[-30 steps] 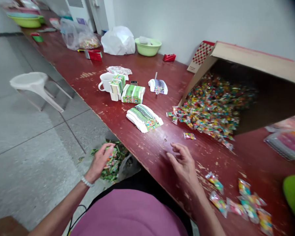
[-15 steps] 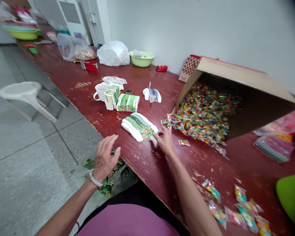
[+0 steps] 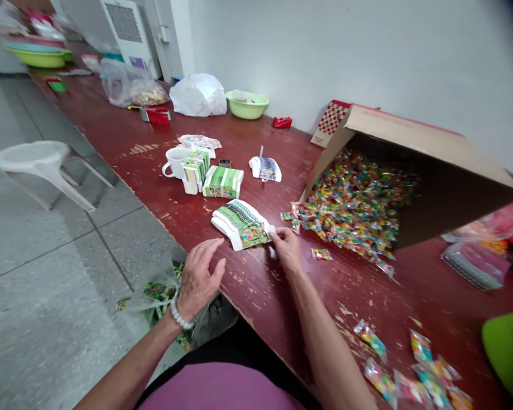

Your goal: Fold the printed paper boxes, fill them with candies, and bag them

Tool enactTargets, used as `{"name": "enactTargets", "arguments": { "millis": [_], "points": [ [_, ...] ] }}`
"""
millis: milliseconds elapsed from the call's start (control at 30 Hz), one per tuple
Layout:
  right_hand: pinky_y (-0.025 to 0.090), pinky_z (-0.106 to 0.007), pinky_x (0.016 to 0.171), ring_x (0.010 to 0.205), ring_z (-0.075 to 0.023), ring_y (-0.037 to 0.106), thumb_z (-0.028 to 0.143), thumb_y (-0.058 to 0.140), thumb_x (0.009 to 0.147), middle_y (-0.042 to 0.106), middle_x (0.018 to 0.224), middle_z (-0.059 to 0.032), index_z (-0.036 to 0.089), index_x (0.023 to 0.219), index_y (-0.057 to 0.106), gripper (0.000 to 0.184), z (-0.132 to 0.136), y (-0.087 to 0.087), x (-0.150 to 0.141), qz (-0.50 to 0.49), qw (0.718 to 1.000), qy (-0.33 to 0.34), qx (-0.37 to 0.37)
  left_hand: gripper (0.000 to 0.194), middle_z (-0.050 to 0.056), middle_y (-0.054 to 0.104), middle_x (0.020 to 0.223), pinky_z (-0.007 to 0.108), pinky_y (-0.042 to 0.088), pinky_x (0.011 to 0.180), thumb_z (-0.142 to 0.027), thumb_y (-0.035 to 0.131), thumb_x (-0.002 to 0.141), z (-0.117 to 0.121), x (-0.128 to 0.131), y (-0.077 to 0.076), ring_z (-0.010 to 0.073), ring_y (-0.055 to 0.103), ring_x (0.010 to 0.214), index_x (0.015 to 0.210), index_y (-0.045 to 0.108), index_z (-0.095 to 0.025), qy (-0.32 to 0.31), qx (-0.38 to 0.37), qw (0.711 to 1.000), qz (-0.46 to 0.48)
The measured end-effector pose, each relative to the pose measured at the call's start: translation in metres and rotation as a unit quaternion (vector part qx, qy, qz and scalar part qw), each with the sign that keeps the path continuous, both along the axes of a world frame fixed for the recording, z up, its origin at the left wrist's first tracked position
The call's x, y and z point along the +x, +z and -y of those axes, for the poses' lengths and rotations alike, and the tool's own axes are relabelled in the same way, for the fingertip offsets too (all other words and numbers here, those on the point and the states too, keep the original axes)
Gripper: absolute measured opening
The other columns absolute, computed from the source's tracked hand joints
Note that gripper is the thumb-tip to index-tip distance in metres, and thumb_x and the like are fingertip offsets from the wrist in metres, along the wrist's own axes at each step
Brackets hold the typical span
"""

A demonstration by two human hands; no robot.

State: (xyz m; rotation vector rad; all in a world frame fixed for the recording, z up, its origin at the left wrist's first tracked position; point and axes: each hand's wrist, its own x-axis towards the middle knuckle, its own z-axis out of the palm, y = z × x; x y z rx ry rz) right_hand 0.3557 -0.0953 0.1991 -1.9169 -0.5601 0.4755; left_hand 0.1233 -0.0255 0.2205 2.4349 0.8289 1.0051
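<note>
1. Left hand has shifted right, over the table edge in the head view, fingers loosely spread, holding nothing.
2. Right hand pinches the flat green packets' right end, left of loose candies.
3. Green pieces below look done with; stacked packets and candies remain.

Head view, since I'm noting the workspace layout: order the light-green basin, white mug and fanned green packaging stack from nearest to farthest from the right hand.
1. Fanned green packaging stack: at the right hand, its corner at the fingertips.
2. White mug: beyond the stack, leftward.
3. Light-green basin: farthest back.
</note>
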Motion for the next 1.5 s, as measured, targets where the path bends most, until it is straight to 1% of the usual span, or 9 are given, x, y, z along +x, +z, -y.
{"name": "enactTargets", "arguments": {
  "millis": [100, 200, 267, 333, 433, 533, 967, 1233, 1500],
  "points": [
    [0.044, -0.027, 0.062, 0.065, -0.0156, 0.057, 0.051, 0.066, 0.074, 0.063, 0.072, -0.0003, 0.019, 0.083, 0.063, 0.033, 0.021, 0.015, -0.001, -0.066, 0.994, 0.054, 0.075, 0.041, 0.012, 0.063, 0.129, 0.046, 0.04, 0.108, -0.029, 0.056, 0.091, 0.001, -0.005, 0.014, 0.0268, 0.056, 0.122, 0.13, 0.057, -0.018, 0.013, -0.062, 0.997, 0.035],
    [0.042, -0.025, 0.059, 0.061, -0.0135, 0.053, 0.05, 0.073, 0.07, 0.064, 0.07, 0.0002, 0.018, 0.08, 0.066, 0.034, 0.049, 0.034, -0.014, -0.109, 0.981, 0.106, 0.117, 0.045, 0.012, 0.064, 0.13, 0.043, 0.042, 0.106, -0.039, 0.06, 0.089, 0.007, -0.007, 0.031, 0.0277, 0.058, 0.121, 0.128, 0.059, -0.019, -0.027, -0.266, 0.96, 0.079],
    [0.044, -0.026, 0.061, 0.063, -0.014, 0.055, 0.048, 0.076, 0.071, 0.066, 0.073, -0.0007, 0.019, 0.081, 0.068, 0.032, 0.065, 0.046, -0.027, -0.145, 0.969, 0.138, 0.142, 0.047, 0.012, 0.067, 0.126, 0.04, 0.048, 0.098, -0.047, 0.06, 0.089, 0.014, -0.005, 0.039, 0.0275, 0.062, 0.115, 0.127, 0.06, -0.019, -0.119, -0.463, 0.874, 0.088],
    [0.045, -0.026, 0.064, 0.067, -0.0144, 0.057, 0.044, 0.078, 0.073, 0.068, 0.076, -0.0009, 0.02, 0.082, 0.069, 0.028, 0.077, 0.057, -0.04, -0.196, 0.95, 0.172, 0.173, 0.055, 0.014, 0.071, 0.118, 0.038, 0.052, 0.089, -0.056, 0.061, 0.086, 0.024, 0.0, 0.041, 0.0287, 0.068, 0.105, 0.123, 0.064, -0.016, -0.237, -0.634, 0.734, 0.063],
    [0.046, -0.026, 0.064, 0.067, -0.0143, 0.057, 0.042, 0.079, 0.076, 0.067, 0.075, -0.0003, 0.02, 0.084, 0.069, 0.025, 0.087, 0.068, -0.055, -0.248, 0.926, 0.207, 0.195, 0.069, 0.017, 0.075, 0.103, 0.037, 0.056, 0.076, -0.062, 0.074, 0.072, 0.042, 0.007, 0.036, 0.0297, 0.074, 0.088, 0.12, 0.065, -0.012, -0.368, -0.761, 0.534, 0.029],
    [0.046, -0.025, 0.064, 0.068, -0.0132, 0.056, 0.04, 0.079, 0.077, 0.066, 0.076, -0.0001, 0.02, 0.085, 0.069, 0.023, 0.092, 0.074, -0.06, -0.265, 0.919, 0.213, 0.201, 0.072, 0.015, 0.075, 0.093, 0.032, 0.057, 0.066, -0.058, 0.081, 0.066, 0.056, 0.01, 0.029, 0.0271, 0.075, 0.075, 0.119, 0.065, -0.012, -0.407, -0.784, 0.465, 0.048],
    [0.049, -0.025, 0.064, 0.069, -0.013, 0.058, 0.04, 0.078, 0.08, 0.068, 0.08, -0.0011, 0.021, 0.088, 0.069, 0.023, 0.1, 0.083, -0.069, -0.28, 0.909, 0.204, 0.233, 0.062, 0.011, 0.076, 0.079, 0.029, 0.059, 0.059, -0.048, 0.091, 0.056, 0.065, 0.008, 0.043, 0.0239, 0.075, 0.064, 0.103, 0.07, -0.012, -0.35, -0.771, 0.532, 0.028],
    [0.045, -0.024, 0.046, 0.046, -0.0103, 0.05, 0.045, 0.074, 0.083, 0.056, 0.061, 0.004, 0.019, 0.105, 0.065, 0.035, 0.109, 0.07, -0.092, -0.363, 0.87, 0.266, 0.199, 0.036, 0.005, 0.069, 0.069, 0.028, 0.056, 0.056, -0.041, 0.081, 0.073, 0.077, 0.019, 0.043, 0.015, 0.065, 0.055, 0.087, 0.069, -0.011, -0.211, -0.719, 0.657, 0.076],
    [0.044, -0.025, 0.058, 0.061, -0.0134, 0.053, 0.045, 0.071, 0.083, 0.062, 0.067, 0.0002, 0.018, 0.071, 0.064, 0.03, 0.109, 0.055, -0.09, -0.174, 0.965, 0.102, 0.169, 0.027, 0.003, 0.07, 0.09, 0.027, 0.053, 0.073, -0.034, 0.074, 0.08, 0.07, 0.023, 0.04, 0.0173, 0.066, 0.084, 0.098, 0.064, -0.016, -0.179, -0.539, 0.822, 0.05]
  ]
}}
